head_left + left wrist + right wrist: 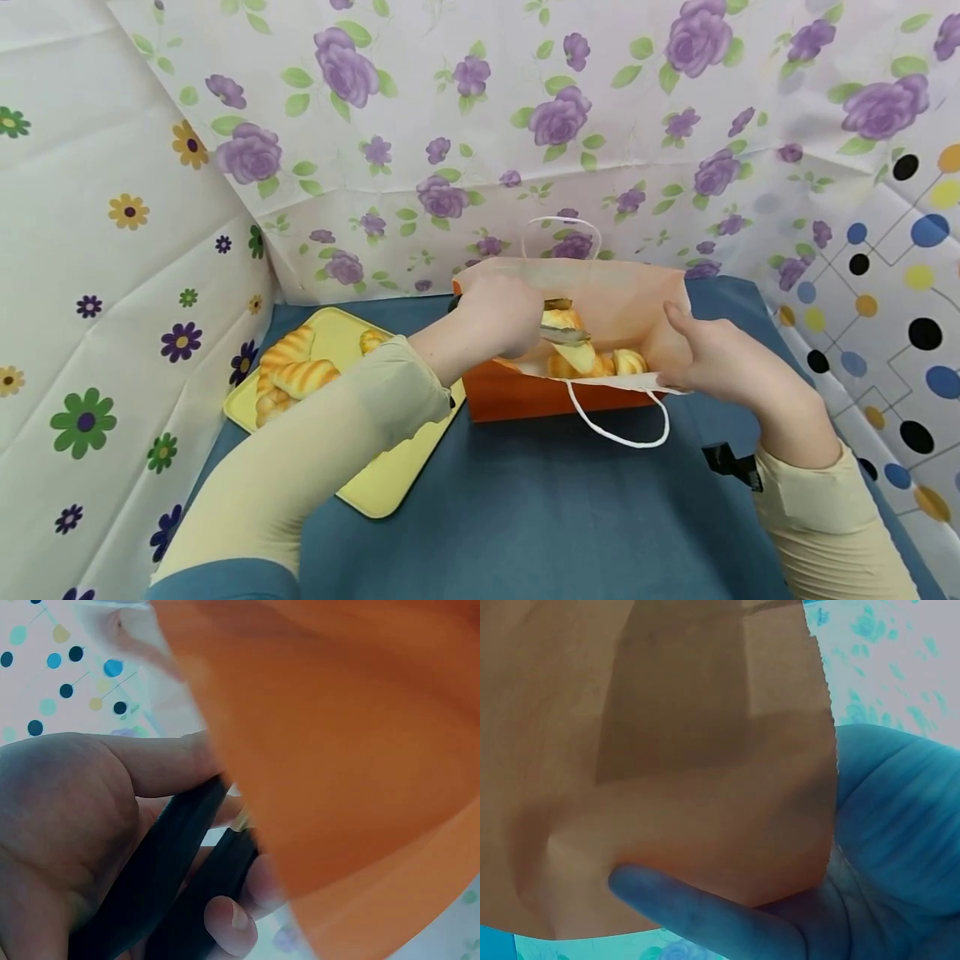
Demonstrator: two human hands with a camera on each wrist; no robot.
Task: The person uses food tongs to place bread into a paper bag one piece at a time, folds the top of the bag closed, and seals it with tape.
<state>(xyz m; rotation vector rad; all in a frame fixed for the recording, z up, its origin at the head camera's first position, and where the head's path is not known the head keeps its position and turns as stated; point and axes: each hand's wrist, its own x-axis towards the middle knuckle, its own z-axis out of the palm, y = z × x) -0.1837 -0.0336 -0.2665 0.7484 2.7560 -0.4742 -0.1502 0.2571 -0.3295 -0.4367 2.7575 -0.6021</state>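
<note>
My left hand (501, 312) grips tongs by their black handles (157, 862). Their metal tips (566, 335) reach inside an orange paper bag (555, 400) that lies on its side or leans, its mouth facing me. Between the tips shows a piece of golden bread (562, 319); whether they squeeze it is unclear. More bread rolls (628, 362) lie in the bag. At the bag's right side, my right hand (723, 362) holds the rim. In the right wrist view one finger (705, 907) lies along the paper, with the serrated edge beside the palm.
Left of the bag, partly under my left arm, is a yellow tray (382, 483) with several striped bread rolls (303, 377). White cord handles (618, 440) hang from the bag's front and stand at its back. A blue cloth (540, 500) covers the table; patterned sheets (450, 125) enclose it.
</note>
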